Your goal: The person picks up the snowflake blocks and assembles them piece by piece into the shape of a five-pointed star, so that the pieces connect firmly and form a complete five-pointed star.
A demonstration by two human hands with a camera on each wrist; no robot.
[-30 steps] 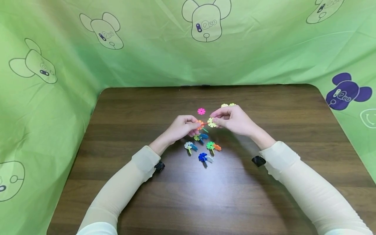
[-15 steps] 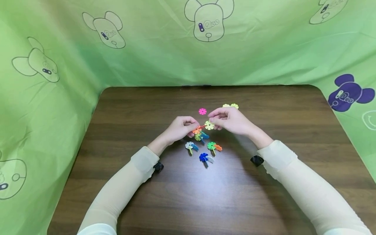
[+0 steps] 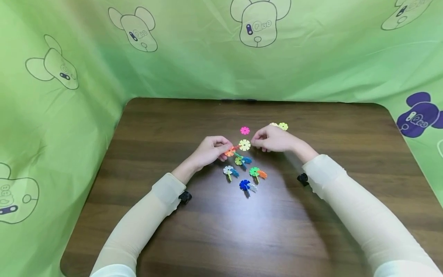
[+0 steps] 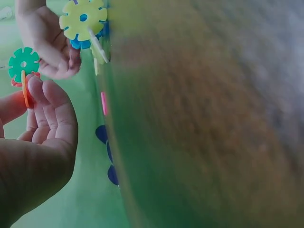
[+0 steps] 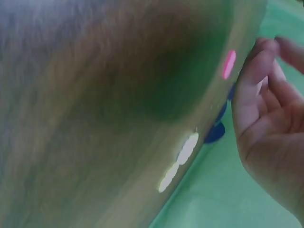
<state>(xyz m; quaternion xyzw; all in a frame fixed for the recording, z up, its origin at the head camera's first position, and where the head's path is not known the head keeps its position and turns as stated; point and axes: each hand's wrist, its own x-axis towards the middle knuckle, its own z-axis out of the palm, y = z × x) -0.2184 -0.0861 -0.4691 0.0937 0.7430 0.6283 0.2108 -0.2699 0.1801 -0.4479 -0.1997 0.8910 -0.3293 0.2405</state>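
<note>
The left hand (image 3: pixel 211 151) pinches an orange notched flower disc (image 3: pixel 230 152) between thumb and fingers. A red disc (image 3: pixel 236 147), seen edge-on, and a green disc (image 4: pixel 23 62) are joined to it. At the red disc's tip stands a pale yellow disc (image 3: pixel 244 145), face toward the head camera; whether it is slotted in cannot be told. Just right of it is the right hand (image 3: pixel 273 138), fingers loosely bent with nothing visible between them. In the right wrist view too, the right fingers (image 5: pixel 259 71) hold nothing visible.
Joined disc clusters stand nearer the body: yellow-green with blue (image 3: pixel 238 161), white with blue (image 3: pixel 228 170), green with orange (image 3: pixel 254 171), dark blue with clear (image 3: pixel 244 185). Beyond lie a pink disc (image 3: pixel 245 130) and yellow discs (image 3: pixel 283 126). A green curtain (image 3: pixel 194 77) borders the wooden table (image 3: pixel 166 123).
The right fingers have come off the pale yellow disc and drawn slightly right. The left hand still pinches the orange disc, which has dropped slightly. The head view has shifted.
</note>
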